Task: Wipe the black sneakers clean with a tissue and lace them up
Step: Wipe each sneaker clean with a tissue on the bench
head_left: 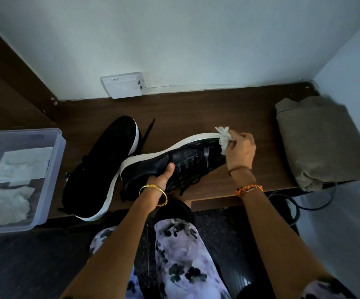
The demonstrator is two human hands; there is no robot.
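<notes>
A black sneaker with a white sole (pixel 153 165) lies tilted on its side across the brown table (pixel 228 104), toe to the right. My left hand (pixel 163 176) grips it at the collar, thumb on the upper. My right hand (pixel 240 151) pinches a crumpled white tissue (pixel 224 135) against the toe end. Loose black laces hang below the eyelets. The second black sneaker (pixel 101 167) lies to the left on the table, a lace end (pixel 146 134) trailing beside it.
A clear plastic box (pixel 56 147) with folded and crumpled tissues stands at the left edge. A folded beige cloth bundle (pixel 321 143) fills the table's right end. A white wall socket (pixel 125 85) sits at the back. Cables hang at the lower right.
</notes>
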